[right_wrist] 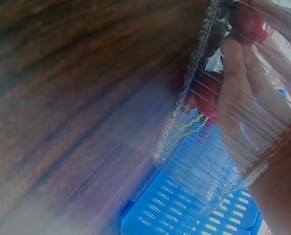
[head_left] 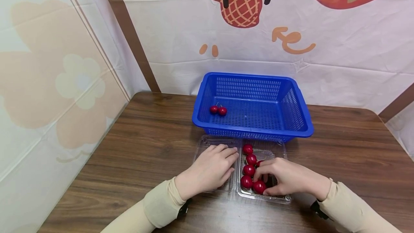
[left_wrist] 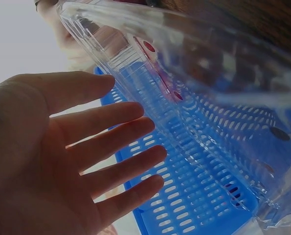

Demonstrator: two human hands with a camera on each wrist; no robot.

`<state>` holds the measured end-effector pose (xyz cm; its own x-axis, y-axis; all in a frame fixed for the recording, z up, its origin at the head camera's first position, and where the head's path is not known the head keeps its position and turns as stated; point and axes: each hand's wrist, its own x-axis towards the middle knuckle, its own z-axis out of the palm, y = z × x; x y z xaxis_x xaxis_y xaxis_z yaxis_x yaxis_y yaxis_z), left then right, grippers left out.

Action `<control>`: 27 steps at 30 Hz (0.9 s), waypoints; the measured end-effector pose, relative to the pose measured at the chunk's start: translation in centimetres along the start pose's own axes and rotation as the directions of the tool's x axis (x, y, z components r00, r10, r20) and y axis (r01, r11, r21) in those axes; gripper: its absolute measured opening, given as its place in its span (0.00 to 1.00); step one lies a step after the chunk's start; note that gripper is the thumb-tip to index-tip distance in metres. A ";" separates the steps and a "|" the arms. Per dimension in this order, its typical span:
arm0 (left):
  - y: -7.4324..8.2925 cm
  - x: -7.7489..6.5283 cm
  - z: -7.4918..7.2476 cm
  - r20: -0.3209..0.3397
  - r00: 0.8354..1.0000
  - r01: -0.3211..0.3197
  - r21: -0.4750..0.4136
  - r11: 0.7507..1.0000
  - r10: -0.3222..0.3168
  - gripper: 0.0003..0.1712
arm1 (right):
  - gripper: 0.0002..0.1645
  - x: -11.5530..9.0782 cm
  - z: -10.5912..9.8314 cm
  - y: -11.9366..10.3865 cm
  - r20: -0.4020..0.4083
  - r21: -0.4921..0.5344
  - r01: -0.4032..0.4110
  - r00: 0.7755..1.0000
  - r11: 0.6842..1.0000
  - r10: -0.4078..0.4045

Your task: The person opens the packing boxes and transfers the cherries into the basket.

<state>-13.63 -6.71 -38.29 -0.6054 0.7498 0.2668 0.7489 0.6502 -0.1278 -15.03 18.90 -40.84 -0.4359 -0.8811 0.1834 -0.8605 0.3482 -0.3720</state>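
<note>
A clear plastic clamshell box (head_left: 262, 197) lies open on the table, with several red cherries (head_left: 249, 170) in a column along the left of its right half. My right hand (head_left: 284, 177) reaches into that half. Its thumb and fingers pinch a cherry (head_left: 260, 187) near the front, and another cherry is partly hidden behind the fingers. My left hand (head_left: 209, 168) rests over the left half, the lid (head_left: 207, 140). In the left wrist view its fingers (left_wrist: 116, 132) are extended and spread beside the clear plastic, holding nothing.
A blue perforated basket (head_left: 252, 131) stands just behind the box, its front edge close to the box's back edge. Two cherries (head_left: 222, 111) lie at its left inside. The brown wooden table (head_left: 145, 146) meets a printed cloth backdrop (head_left: 174, 28) behind and at left.
</note>
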 end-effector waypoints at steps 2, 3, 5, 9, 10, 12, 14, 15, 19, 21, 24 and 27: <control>0.0 0.0 0.0 -0.003 1.000 -0.002 -0.003 1.000 0.002 0.23 | 0.18 0.0 0.0 0.1 0.000 0.001 0.001 1.000 1.000 -0.001; 0.0 0.0 0.0 -0.003 1.000 -0.003 -0.002 1.000 0.003 0.23 | 0.18 0.0 0.0 0.1 0.000 0.002 0.001 1.000 1.000 -0.001; 0.0 0.0 0.1 -0.003 1.000 -0.003 -0.001 1.000 0.003 0.23 | 0.18 0.0 0.0 0.1 0.002 0.003 0.001 1.000 1.000 -0.001; 0.0 0.0 0.1 -0.001 1.000 -0.002 0.005 1.000 0.002 0.23 | 0.18 0.1 -0.1 0.1 0.010 0.007 -0.003 1.000 1.000 0.002; 0.0 0.0 0.0 0.000 1.000 -0.002 0.005 1.000 0.002 0.23 | 0.18 0.1 -0.1 0.1 0.014 0.008 -0.004 1.000 1.000 0.004; 0.0 -0.1 0.0 -0.002 1.000 -0.001 0.005 1.000 0.001 0.23 | 0.18 0.1 -0.1 0.0 0.020 0.010 -0.007 1.000 1.000 0.007; 0.1 -0.1 -0.1 -0.004 1.000 -0.001 0.006 1.000 0.001 0.23 | 0.18 0.1 -0.2 0.0 0.028 0.012 -0.010 1.000 1.000 0.010; 0.1 -0.1 -0.1 -0.005 1.000 -0.001 0.007 1.000 0.001 0.23 | 0.18 0.1 -0.2 0.0 0.030 0.012 -0.010 1.000 1.000 0.009; 0.1 -0.1 0.0 -0.008 1.000 -0.004 0.007 1.000 0.004 0.23 | 0.18 0.2 -0.4 -0.1 0.033 0.010 -0.003 0.999 1.000 0.002; 0.1 -0.1 0.0 -0.009 1.000 -0.004 0.006 1.000 0.004 0.23 | 0.17 0.2 -0.5 -0.1 0.033 0.011 0.001 0.999 1.000 -0.001; 0.1 0.0 0.0 -0.008 1.000 -0.004 0.006 1.000 0.004 0.23 | 0.17 0.2 -0.7 -0.2 0.032 0.017 0.002 0.999 1.000 -0.003; 0.1 0.0 0.0 -0.006 1.000 -0.002 0.005 1.000 0.002 0.23 | 0.18 0.2 -1.0 -0.3 0.026 0.020 0.005 1.000 1.000 -0.006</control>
<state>-13.57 -6.69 -38.31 -0.6020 0.7507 0.2721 0.7490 0.6490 -0.1333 -15.17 18.93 -39.76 -0.4237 -0.8912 0.1618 -0.8573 0.3369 -0.3893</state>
